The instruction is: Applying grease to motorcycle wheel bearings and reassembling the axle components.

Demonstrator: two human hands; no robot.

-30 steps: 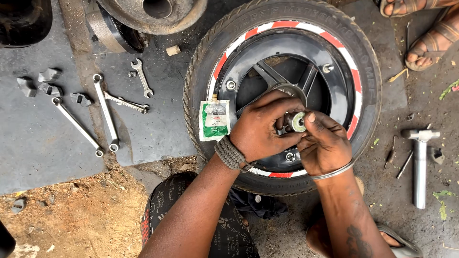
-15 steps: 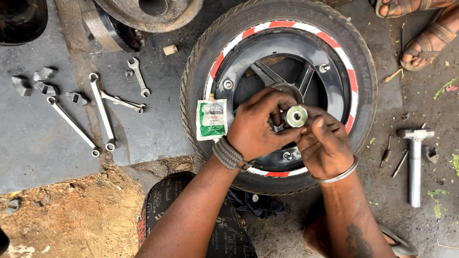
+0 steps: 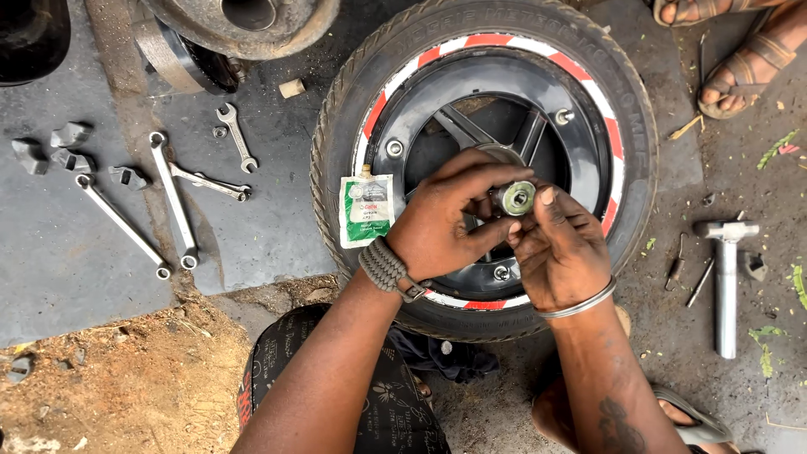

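Observation:
A small scooter wheel point(image 3: 622, 101) with a black rim and red-and-white stripe lies flat on the ground. Over its hub, my left hand point(image 3: 445, 223) and my right hand point(image 3: 559, 248) both pinch a short metal sleeve point(image 3: 514, 198) smeared with greenish grease, its open end facing up. My left fingers wrap it from above and the left; my right thumb and fingers hold it from the right. A green and white grease sachet point(image 3: 366, 210) rests on the tyre's left side, just beside my left hand.
Several spanners point(image 3: 172, 197) and small metal parts point(image 3: 71, 134) lie on the grey slab at left. A metal hammer point(image 3: 725, 282) lies at right. Another wheel part point(image 3: 244, 21) sits at top. A person's sandalled feet point(image 3: 740, 59) are at top right. Loose dirt at lower left.
Both hands have lifted the greasy sleeve slightly and turned it between the fingers; it stays over the hub. The view shifted a little.

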